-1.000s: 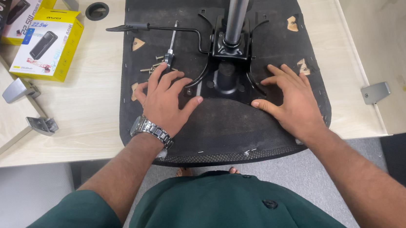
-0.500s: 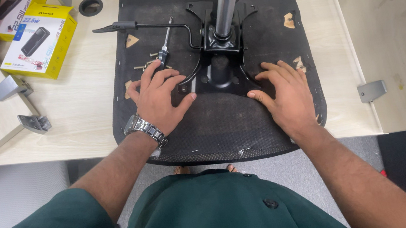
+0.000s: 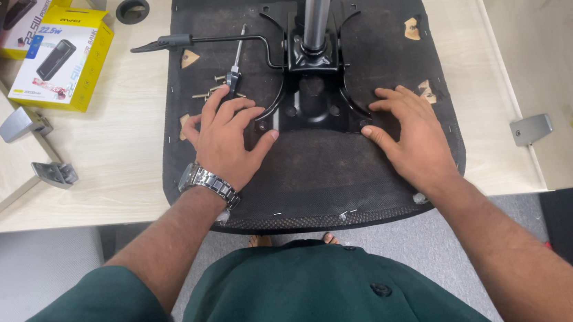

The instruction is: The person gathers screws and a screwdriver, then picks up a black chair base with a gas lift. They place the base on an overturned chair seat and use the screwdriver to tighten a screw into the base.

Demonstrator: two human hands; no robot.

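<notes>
Head view, looking straight down: an upturned chair seat (image 3: 316,179), black and fabric-backed, lies flat on a pale wooden desk (image 3: 120,155), its near edge overhanging the desk toward the person. Bolted at its middle is a black metal mounting plate (image 3: 313,89) with curved arms, a shiny gas-lift column (image 3: 316,3) rising from it and a thin black lever (image 3: 220,38) running off to the left. Judgement: the seat looks stiff and fairly heavy, top-weighted by the steel plate and column; the fabric underside should give decent friction, so the rim or the plate arms seem the safest places to take hold, not the thin lever. Left hand (image 3: 226,142), wristwatch (image 3: 207,184) on the wrist, lies palm down with fingers spread, fingertips on the left curved arm of the plate; it grips nothing. Right hand (image 3: 412,133) likewise rests flat and spread on the seat, fingertips at the plate's right edge, nothing clamped. Just beyond the left fingertips lie a few loose screws (image 3: 210,92) and a screwdriver (image 3: 236,62) on the seat. Off to the far left on the desk: a yellow product box (image 3: 63,59), two grey metal brackets (image 3: 36,145); another bracket (image 3: 531,129) sits to the right.
</notes>
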